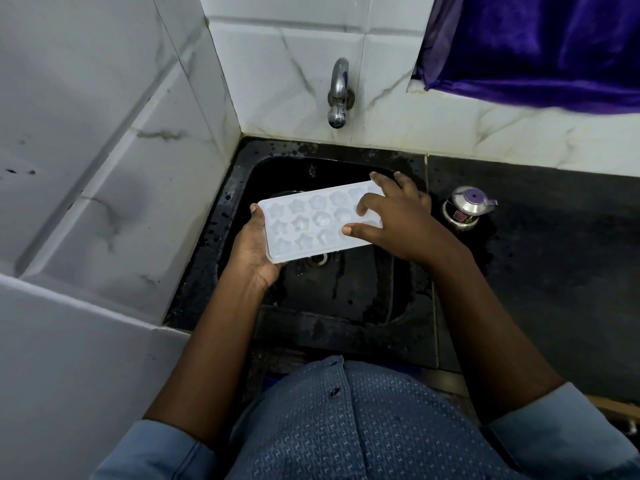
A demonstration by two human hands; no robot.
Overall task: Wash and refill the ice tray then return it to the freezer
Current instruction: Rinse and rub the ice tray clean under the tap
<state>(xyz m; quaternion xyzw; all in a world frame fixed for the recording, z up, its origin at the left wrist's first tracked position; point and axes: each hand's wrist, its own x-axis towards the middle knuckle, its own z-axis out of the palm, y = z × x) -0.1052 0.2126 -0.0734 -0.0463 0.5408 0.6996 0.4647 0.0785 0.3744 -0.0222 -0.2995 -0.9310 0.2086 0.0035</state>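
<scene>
A white ice tray (311, 223) is held over a black sink (346, 299) below a tap (338, 95). The left end is clasped by the left grip (254, 252), the right end pinched by the right grip (398, 220).

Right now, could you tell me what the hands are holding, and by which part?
The ice tray: left hand grips its left end from beneath, right hand clasps its right end.

You hold one ice tray (311, 223) with two hands, left hand (252, 251) and right hand (398, 216). It shows three rows of moulds, perhaps five each. One tap (337, 95), one sink (346, 296), one metal pot (465, 209), one purple cloth (536, 46).
</scene>
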